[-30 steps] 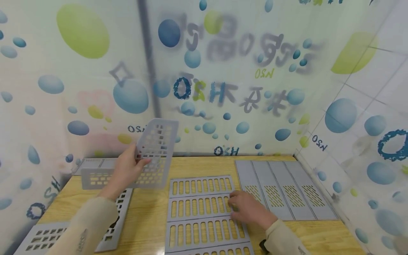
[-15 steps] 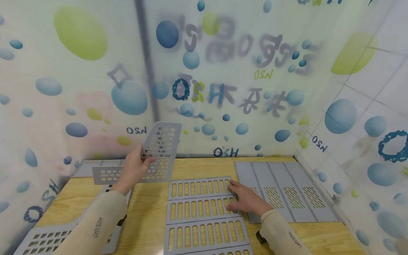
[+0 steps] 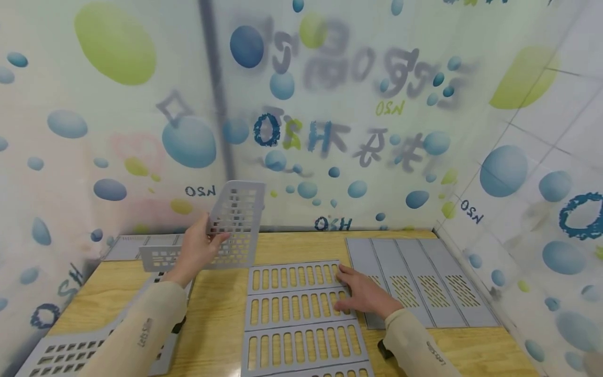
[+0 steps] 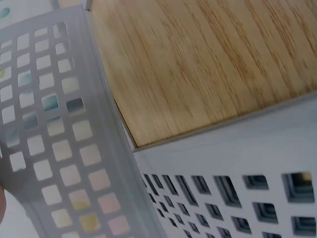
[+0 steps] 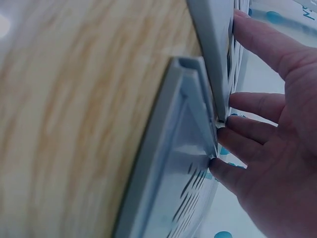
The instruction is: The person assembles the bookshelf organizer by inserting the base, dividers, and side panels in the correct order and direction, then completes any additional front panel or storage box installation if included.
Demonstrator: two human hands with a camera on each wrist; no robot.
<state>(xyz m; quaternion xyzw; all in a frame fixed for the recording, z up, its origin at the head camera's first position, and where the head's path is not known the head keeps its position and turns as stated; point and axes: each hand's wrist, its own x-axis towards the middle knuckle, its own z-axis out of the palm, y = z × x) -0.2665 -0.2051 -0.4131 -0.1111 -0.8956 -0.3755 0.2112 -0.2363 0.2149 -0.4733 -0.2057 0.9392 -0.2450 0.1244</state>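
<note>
My left hand (image 3: 195,254) holds a grey L-shaped plastic panel (image 3: 256,225) with rows of small square holes, thumb on its near face. It stands upright above the table; its rim fills the left of the left wrist view. My right hand (image 3: 367,294) lies at the far right corner of a grey slotted panel (image 3: 297,291), which is flat on the table in several hinged-looking strips. In the right wrist view, fingertips (image 5: 242,22) touch that panel's edge, while lower fingers reach the neighbouring grey panel (image 5: 168,148) with slanted slits.
Similar L-shaped perforated panels (image 4: 223,148) lie stacked at the front left, partly under my left forearm. More grey panels (image 3: 160,241) lie at the back left. The slit-patterned panels (image 3: 386,254) sit at the right. A patterned curtain (image 3: 306,209) closes off the table's far side.
My left hand has brought the L-shaped panel slightly right. My right hand has slid up the slotted panel's right edge to its far corner. Little moves over the last half second.
</note>
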